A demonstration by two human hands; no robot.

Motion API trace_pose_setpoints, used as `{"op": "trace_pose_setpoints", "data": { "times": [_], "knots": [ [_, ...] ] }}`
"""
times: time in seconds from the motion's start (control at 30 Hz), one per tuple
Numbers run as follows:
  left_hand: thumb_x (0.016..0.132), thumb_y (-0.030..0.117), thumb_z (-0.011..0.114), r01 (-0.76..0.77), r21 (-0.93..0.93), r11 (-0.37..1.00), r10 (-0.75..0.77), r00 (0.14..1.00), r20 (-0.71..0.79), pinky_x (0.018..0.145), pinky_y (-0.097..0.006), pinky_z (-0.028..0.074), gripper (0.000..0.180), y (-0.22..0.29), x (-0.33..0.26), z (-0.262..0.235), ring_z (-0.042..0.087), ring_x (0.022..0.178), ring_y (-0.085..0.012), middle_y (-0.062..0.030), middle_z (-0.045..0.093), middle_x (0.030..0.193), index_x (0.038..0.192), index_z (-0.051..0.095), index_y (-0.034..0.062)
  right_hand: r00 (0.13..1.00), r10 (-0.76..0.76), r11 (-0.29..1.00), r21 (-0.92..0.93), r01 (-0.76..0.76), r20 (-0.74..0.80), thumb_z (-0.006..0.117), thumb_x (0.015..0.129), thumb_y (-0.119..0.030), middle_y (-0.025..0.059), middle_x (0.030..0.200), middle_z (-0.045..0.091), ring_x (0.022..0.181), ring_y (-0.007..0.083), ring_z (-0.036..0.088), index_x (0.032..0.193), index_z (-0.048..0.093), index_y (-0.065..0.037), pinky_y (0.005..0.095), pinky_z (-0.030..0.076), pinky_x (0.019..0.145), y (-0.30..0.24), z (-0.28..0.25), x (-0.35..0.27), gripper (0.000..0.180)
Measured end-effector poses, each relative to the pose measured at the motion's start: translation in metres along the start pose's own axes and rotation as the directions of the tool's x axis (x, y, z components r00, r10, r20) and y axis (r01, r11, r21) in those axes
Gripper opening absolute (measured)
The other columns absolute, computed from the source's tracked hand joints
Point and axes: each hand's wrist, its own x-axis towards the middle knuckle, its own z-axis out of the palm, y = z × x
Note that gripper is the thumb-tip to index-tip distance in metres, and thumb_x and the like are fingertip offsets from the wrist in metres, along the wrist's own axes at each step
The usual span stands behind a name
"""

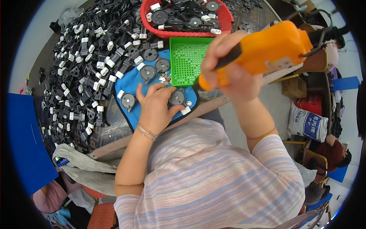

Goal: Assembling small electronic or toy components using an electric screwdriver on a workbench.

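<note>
My right hand (232, 68) is wrapped around an orange electric screwdriver (267, 47), whose cable runs off to the upper right. It is held up at a slant, and its dark tip points down to the left, close to the green basket's near edge. My left hand (155, 108) rests on the blue mat (131, 82), thumb and index finger against either side of a round grey disc part (177, 97) with a white end. Another disc part (127, 100) lies left of this hand. Beyond the fingertips are more discs (148, 72) and some small metal bits (165, 78).
A green perforated basket (185, 61) stands behind the mat. Past it, a red basket (148, 28) holds black and white parts. A large heap of similar parts (84, 76) covers the table's left. Grey cloth (85, 164) hangs at the near left edge. Other people sit farther off.
</note>
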Motion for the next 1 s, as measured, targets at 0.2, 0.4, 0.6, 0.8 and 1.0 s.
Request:
{"op": "trace_pose_setpoints", "data": {
  "times": [0.2, 0.4, 0.6, 0.8, 1.0],
  "knots": [
    [0.060, 0.028, 0.078, -0.001, 0.034, 0.999, 0.002, 0.999, -0.035, 0.099, -0.055, 0.016, 0.045, 0.004, 0.001, 0.000, 0.052, 0.101, -0.0213, -0.0057, 0.064, 0.090, 0.100, 0.064, 0.0101, 1.000, -0.015, 0.982, -0.189, 0.020, 0.026, 0.066, 0.074, -0.009, 0.0112, 0.080, 0.057, 0.062, 0.0130, 0.055, 0.092, 0.053, -0.001, 0.0225, 0.046, 0.053, 0.023, 0.029, 0.000, 0.024],
    [0.060, 0.028, 0.078, -0.019, 0.110, 0.994, 0.021, 1.000, -0.019, 0.099, -0.055, 0.017, 0.043, -0.001, -0.001, 0.006, 0.052, 0.100, -0.0212, -0.0048, 0.064, 0.088, 0.098, 0.065, 0.0128, 0.989, 0.142, 0.983, -0.119, -0.138, 0.027, 0.066, 0.073, -0.005, 0.0076, 0.076, 0.055, 0.063, 0.0124, 0.054, 0.088, 0.051, -0.002, 0.0241, 0.045, 0.056, 0.025, 0.038, -0.004, 0.022],
    [0.060, 0.029, 0.078, -0.021, 0.040, 0.999, 0.024, 0.998, -0.064, 0.099, -0.055, 0.017, 0.043, 0.003, 0.000, 0.002, 0.053, 0.100, -0.0212, -0.0049, 0.064, 0.087, 0.097, 0.065, 0.0113, 0.996, 0.084, 0.992, -0.100, -0.080, 0.030, 0.066, 0.075, -0.010, 0.0106, 0.079, 0.055, 0.060, 0.0128, 0.054, 0.090, 0.050, -0.001, 0.0238, 0.045, 0.053, 0.032, 0.029, -0.004, 0.024],
    [0.059, 0.030, 0.078, -0.010, 0.031, 0.999, 0.011, 0.998, -0.055, 0.100, -0.055, 0.015, 0.046, 0.003, -0.002, 0.000, 0.051, 0.102, -0.0211, -0.0037, 0.064, 0.088, 0.098, 0.065, 0.0116, 0.998, 0.066, 0.998, 0.021, -0.066, -0.005, 0.066, 0.077, -0.013, 0.0143, 0.079, 0.056, 0.051, 0.0128, 0.052, 0.093, 0.050, 0.001, 0.0225, 0.044, 0.047, 0.024, 0.028, -0.002, 0.026],
    [0.060, 0.031, 0.078, -0.019, 0.095, 0.995, 0.029, 0.994, -0.104, 0.100, -0.055, 0.013, 0.041, 0.016, -0.006, -0.014, 0.048, 0.105, -0.0209, -0.0003, 0.061, 0.097, 0.094, 0.066, 0.0121, 0.999, 0.041, 0.998, 0.039, -0.041, -0.004, 0.064, 0.079, -0.014, 0.0150, 0.080, 0.056, 0.051, 0.0123, 0.052, 0.094, 0.049, 0.002, 0.0220, 0.045, 0.047, 0.021, 0.025, -0.001, 0.027]
  ]
}}
